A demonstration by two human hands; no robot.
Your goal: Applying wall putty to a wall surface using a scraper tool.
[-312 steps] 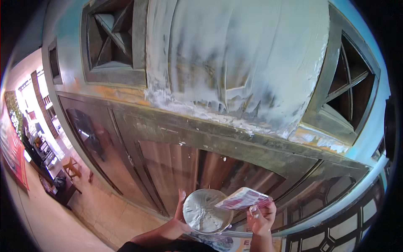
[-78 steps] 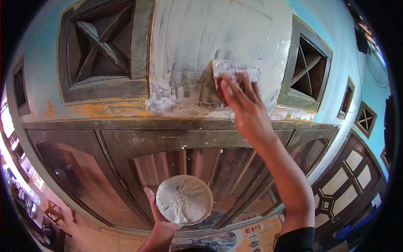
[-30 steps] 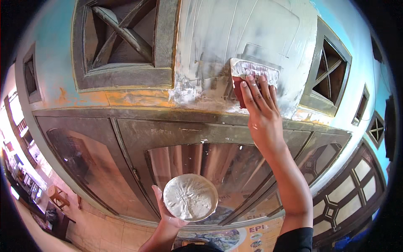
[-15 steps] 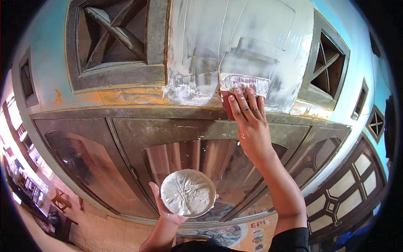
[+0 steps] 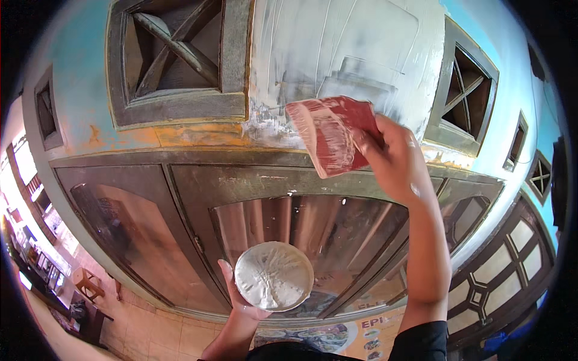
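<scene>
A flat dark red spreader (image 5: 337, 133), smeared with white putty along one side, is pinched between the thumb and fingers of my right hand (image 5: 394, 157). It is held off the wall, its coated face turned toward me. Behind it is the wall panel (image 5: 355, 36), covered in wet white and grey putty with ridges and streaks. My left hand (image 5: 241, 299) holds a round bowl (image 5: 309, 295) from below and the left side. White putty (image 5: 274, 277) fills the bowl, its surface creased with scrape marks.
Wooden vents with crossed bars, one large (image 5: 174, 54) and one smaller (image 5: 468, 90), flank the panel. Below runs a dark wooden frame with glass panes (image 5: 313, 222). Orange patches (image 5: 198, 133) show on the wall. A wooden stool (image 5: 87, 281) stands on the tiled floor at lower left.
My right hand has pulled the spreader away from the wall and turned it, so its putty-smeared face now shows. The bowl in my left hand stays nearly in place.
</scene>
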